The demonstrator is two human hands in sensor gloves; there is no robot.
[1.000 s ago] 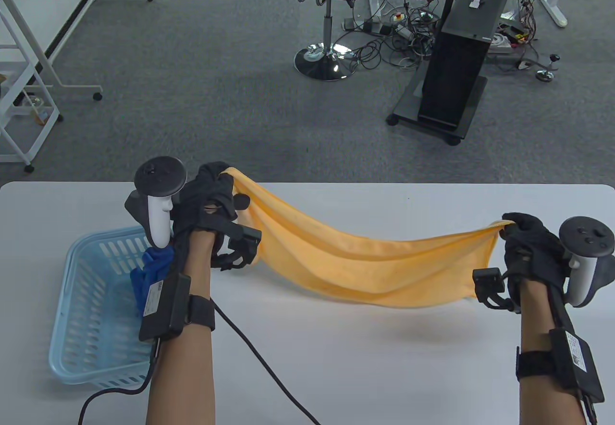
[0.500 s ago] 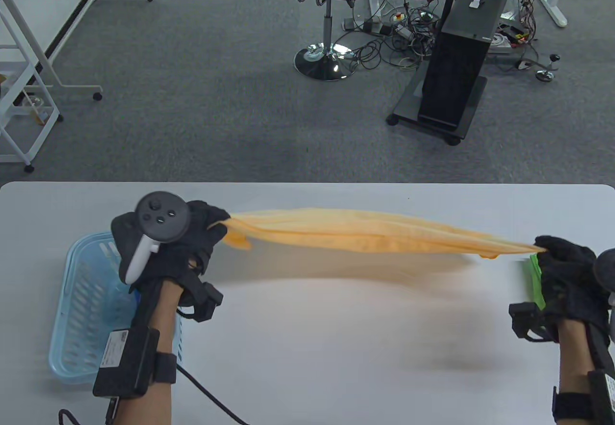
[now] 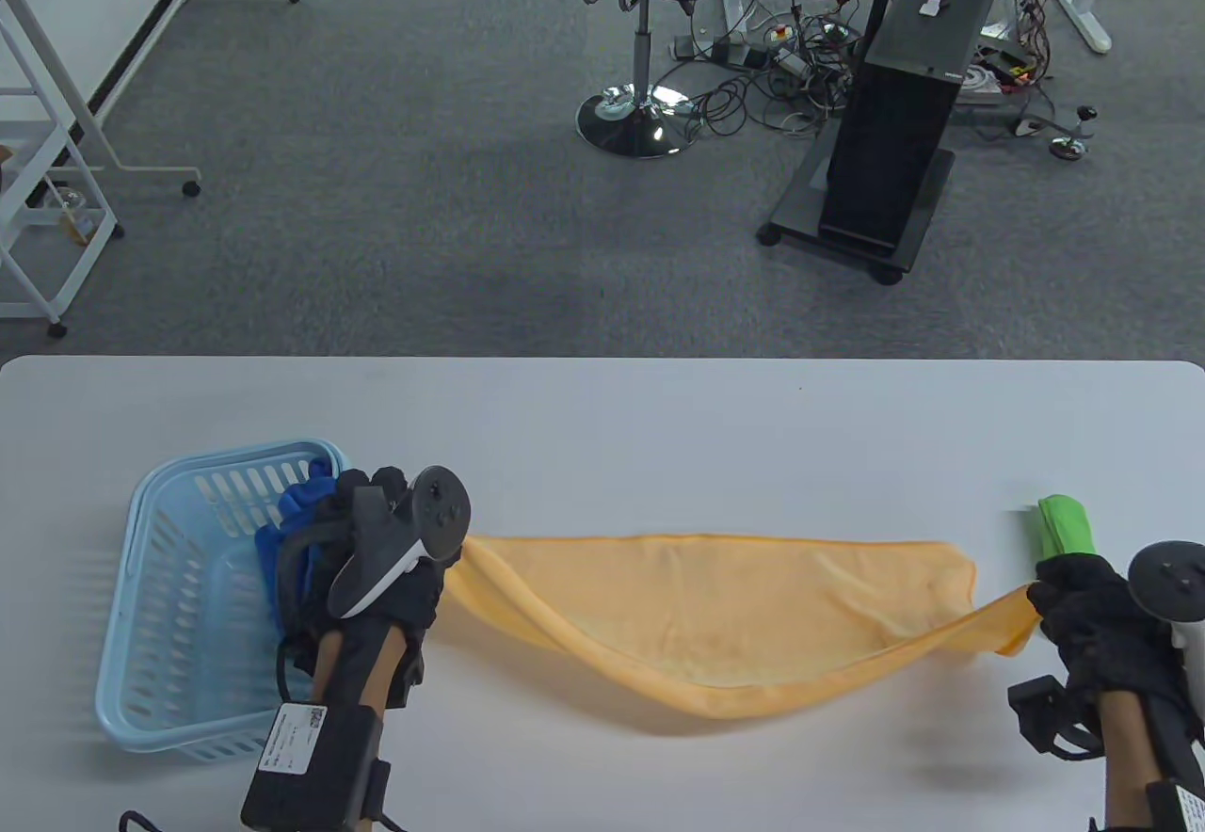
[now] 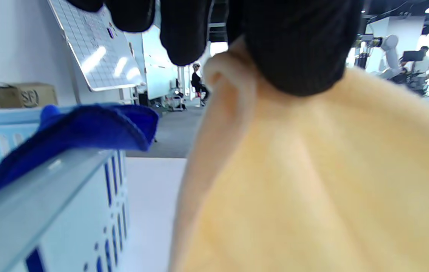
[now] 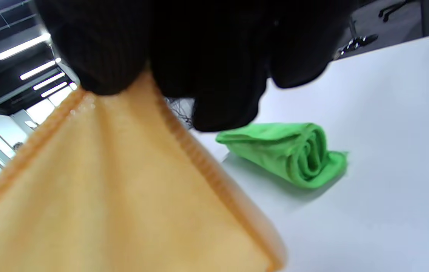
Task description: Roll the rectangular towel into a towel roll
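Note:
An orange towel [image 3: 725, 611] stretches across the front middle of the white table [image 3: 602, 418], its far edge lying on the table and its near edge sagging between my hands. My left hand [image 3: 395, 550] grips its left corner beside the basket; the left wrist view shows my fingers [image 4: 293, 49] pinching the cloth [image 4: 312, 181]. My right hand [image 3: 1083, 601] grips the right corner at the table's right end; the right wrist view shows the fingers [image 5: 199, 56] closed on the hemmed corner [image 5: 124, 189].
A light blue plastic basket [image 3: 188, 587] with a blue cloth [image 3: 292, 531] over its rim stands at the left, right next to my left hand. A rolled green towel [image 3: 1064, 526] lies just beyond my right hand, also in the right wrist view [image 5: 293, 155].
Both hands have swung down and toward me with the towel. It went from hanging in the air to stretched flat, and now its far edge lies on the table.

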